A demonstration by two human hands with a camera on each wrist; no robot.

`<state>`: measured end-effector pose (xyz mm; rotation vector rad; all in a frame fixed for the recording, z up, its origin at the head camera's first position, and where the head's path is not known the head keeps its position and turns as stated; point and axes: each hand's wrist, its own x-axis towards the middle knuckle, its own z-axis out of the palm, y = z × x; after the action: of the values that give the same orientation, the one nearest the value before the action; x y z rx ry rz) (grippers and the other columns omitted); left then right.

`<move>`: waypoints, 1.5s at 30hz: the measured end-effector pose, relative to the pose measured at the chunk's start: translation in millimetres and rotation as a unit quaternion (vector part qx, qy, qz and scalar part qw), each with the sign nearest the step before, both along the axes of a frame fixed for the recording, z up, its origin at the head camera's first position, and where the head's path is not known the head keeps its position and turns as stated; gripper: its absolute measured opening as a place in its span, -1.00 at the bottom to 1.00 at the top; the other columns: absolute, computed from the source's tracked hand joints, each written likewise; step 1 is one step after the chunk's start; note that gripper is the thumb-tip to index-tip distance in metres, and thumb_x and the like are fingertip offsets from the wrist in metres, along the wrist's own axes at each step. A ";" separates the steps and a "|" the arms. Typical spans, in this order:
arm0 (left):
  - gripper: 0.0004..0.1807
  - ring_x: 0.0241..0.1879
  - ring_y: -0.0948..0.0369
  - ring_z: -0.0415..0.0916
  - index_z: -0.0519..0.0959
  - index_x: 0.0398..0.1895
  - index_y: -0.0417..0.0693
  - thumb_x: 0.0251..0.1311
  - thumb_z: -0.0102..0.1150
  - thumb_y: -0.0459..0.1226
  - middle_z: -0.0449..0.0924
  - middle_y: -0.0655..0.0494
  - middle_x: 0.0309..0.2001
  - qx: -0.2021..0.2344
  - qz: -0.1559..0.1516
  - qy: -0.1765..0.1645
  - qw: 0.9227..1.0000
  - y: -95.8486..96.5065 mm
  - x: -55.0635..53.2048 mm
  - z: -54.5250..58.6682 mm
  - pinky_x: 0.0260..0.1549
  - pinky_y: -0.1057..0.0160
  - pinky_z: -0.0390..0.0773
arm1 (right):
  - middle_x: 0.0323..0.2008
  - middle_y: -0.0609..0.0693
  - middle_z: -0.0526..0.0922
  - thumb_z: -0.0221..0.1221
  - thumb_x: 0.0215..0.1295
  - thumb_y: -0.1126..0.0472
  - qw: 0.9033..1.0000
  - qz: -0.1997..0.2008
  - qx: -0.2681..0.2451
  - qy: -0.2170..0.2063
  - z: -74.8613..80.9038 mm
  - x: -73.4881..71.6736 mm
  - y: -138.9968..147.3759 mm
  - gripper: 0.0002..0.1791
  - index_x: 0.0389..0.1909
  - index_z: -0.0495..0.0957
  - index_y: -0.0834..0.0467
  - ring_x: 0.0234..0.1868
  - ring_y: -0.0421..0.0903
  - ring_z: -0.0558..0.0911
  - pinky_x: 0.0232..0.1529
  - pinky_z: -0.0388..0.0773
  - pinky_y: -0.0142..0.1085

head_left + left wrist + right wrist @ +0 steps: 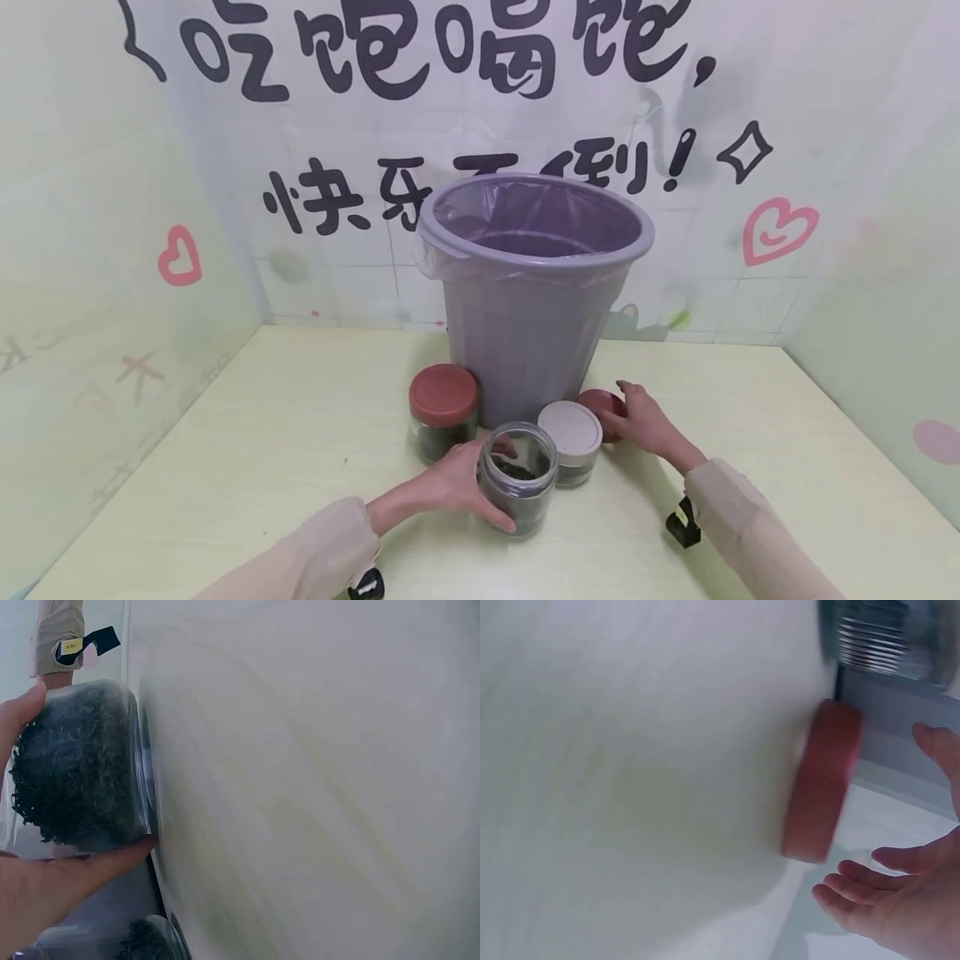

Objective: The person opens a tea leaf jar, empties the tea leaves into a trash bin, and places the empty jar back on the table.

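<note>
My left hand [456,482] grips a lidless glass jar [527,507] around its side, thumb near the front. Dark, curly dried leaves [79,769] fill much of the jar in the left wrist view. To the right, a loose red lid [823,784] lies flat on the table by the bin. My right hand [651,423] is right at this lid in the head view. In the right wrist view the fingers [851,889] are spread and relaxed above the lid, with a gap between them.
A tall grey-purple bin [528,342] with a clear liner stands behind the jars. Left of centre is a red-lidded jar [442,398] with dark contents. A jar with a pale lid [570,433] stands between the open jar and the loose lid. A printed curtain [337,275] closes off the back.
</note>
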<state>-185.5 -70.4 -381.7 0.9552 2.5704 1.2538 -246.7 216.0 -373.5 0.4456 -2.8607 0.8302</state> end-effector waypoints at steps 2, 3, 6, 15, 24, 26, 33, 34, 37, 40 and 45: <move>-0.14 -0.06 0.20 0.41 0.36 -0.01 -0.12 -0.54 0.54 -0.12 0.47 0.16 -0.10 0.007 0.011 0.005 1.000 -2.1 2.5 1.8 -0.03 0.24 0.37 | -0.08 0.55 0.34 0.11 0.16 0.20 1.000 -0.003 -0.008 0.009 6.0 2.6 2.5 -0.35 0.04 0.16 0.64 -0.02 0.38 0.37 -0.02 0.34 0.11; -0.15 -0.07 0.19 0.41 0.36 -0.01 -0.12 -0.53 0.54 -0.12 0.47 0.16 -0.11 0.016 0.016 0.005 1.000 -2.9 3.5 3.1 -0.03 0.23 0.37 | -0.07 0.54 0.34 0.11 0.17 0.19 1.000 -0.005 -0.011 0.011 9.2 3.5 3.9 -0.36 0.05 0.16 0.63 -0.01 0.38 0.36 -0.01 0.34 0.10; -0.15 -0.08 0.20 0.40 0.35 0.01 -0.10 -0.51 0.52 -0.13 0.46 0.15 -0.12 0.045 0.028 0.004 0.999 -5.0 6.7 10.6 -0.04 0.21 0.37 | -0.04 0.53 0.35 0.09 0.20 0.16 0.999 -0.015 -0.027 0.011 21.0 4.9 7.2 -0.36 0.08 0.15 0.59 0.01 0.36 0.36 -0.03 0.37 0.08; -0.09 -0.09 0.17 0.42 0.24 0.13 -0.15 -0.41 0.49 -0.24 0.44 0.01 -0.07 0.144 0.006 0.004 0.990 -18.8 8.4 56.2 -0.02 0.14 0.37 | 0.09 0.47 0.29 -0.09 0.33 0.02 0.993 -0.013 -0.114 -0.024 80.5 1.0 15.4 -0.32 0.20 0.05 0.50 0.09 0.31 0.34 0.08 0.30 0.07; -0.01 0.07 -0.01 0.32 0.13 0.23 -0.15 -0.40 0.46 -0.31 0.31 -0.12 0.12 0.162 0.101 -0.028 0.981 -56.1 -0.6 107.3 0.05 -0.07 0.31 | 0.09 0.43 0.28 -0.35 0.42 0.10 0.966 -0.006 -0.256 -0.024 140.4 -10.8 15.4 -0.42 0.21 0.02 0.52 0.12 0.18 0.34 0.00 0.42 -0.41; 0.00 0.09 -0.02 0.29 0.12 0.23 -0.12 -0.40 0.47 -0.30 0.29 -0.12 0.13 0.151 0.137 -0.027 0.979 -65.4 -4.9 117.9 0.05 -0.10 0.30 | 0.11 0.40 0.27 -0.37 0.41 0.02 0.961 -0.013 -0.274 -0.037 151.0 -13.2 13.9 -0.37 0.23 0.01 0.49 0.15 0.14 0.33 -0.02 0.42 -0.46; -0.01 0.14 0.01 0.22 0.06 0.28 -0.07 -0.28 0.43 -0.29 0.27 -0.09 0.15 0.151 0.214 0.015 0.965 -87.4 -18.6 165.2 0.11 -0.09 0.23 | 0.15 0.38 0.24 -0.34 0.32 -0.20 0.958 -0.038 -0.277 -0.058 182.9 -19.2 2.7 -0.20 0.29 -0.05 0.41 0.19 0.13 0.29 0.06 0.38 -0.29; -0.01 0.14 0.03 0.22 0.06 0.28 -0.05 -0.28 0.43 -0.28 0.28 -0.07 0.15 0.152 0.225 0.022 0.962 -89.3 -19.7 172.3 0.12 -0.08 0.22 | 0.14 0.36 0.25 -0.34 0.31 -0.21 0.960 -0.041 -0.270 -0.058 186.6 -19.5 0.9 -0.19 0.29 -0.04 0.40 0.18 0.12 0.30 0.06 0.37 -0.29; -0.01 0.16 0.06 0.19 0.05 0.29 -0.02 -0.26 0.43 -0.26 0.25 -0.04 0.17 0.148 0.252 0.042 0.955 -93.0 -22.7 192.3 0.14 -0.06 0.19 | 0.10 0.34 0.29 -0.34 0.31 -0.22 0.967 -0.048 -0.246 -0.053 196.5 -21.3 -4.7 -0.19 0.27 0.02 0.40 0.13 0.09 0.34 0.05 0.39 -0.28; 0.03 0.18 0.07 0.16 0.03 0.30 0.01 -0.28 0.45 -0.21 0.22 -0.02 0.19 0.131 0.277 0.065 0.950 -93.9 -28.1 209.8 0.15 -0.03 0.18 | 0.04 0.27 0.33 -0.34 0.30 -0.24 0.973 -0.051 -0.218 -0.049 205.8 -22.7 -9.5 -0.20 0.23 0.11 0.40 0.05 0.03 0.39 0.04 0.42 -0.26; 0.05 0.18 0.08 0.15 0.02 0.28 -0.05 -0.30 0.45 -0.11 0.20 -0.03 0.21 0.085 0.307 0.088 0.944 -92.2 -41.0 232.2 0.15 0.02 0.19 | -0.01 0.21 0.35 -0.34 0.30 -0.23 0.981 -0.043 -0.181 -0.048 218.9 -24.6 -15.6 -0.22 0.18 0.18 0.40 -0.03 -0.05 0.42 0.02 0.44 -0.21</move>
<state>-226.5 -162.6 -149.5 0.2787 3.0764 1.6099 -271.3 200.5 -154.6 0.2390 -2.6992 1.3517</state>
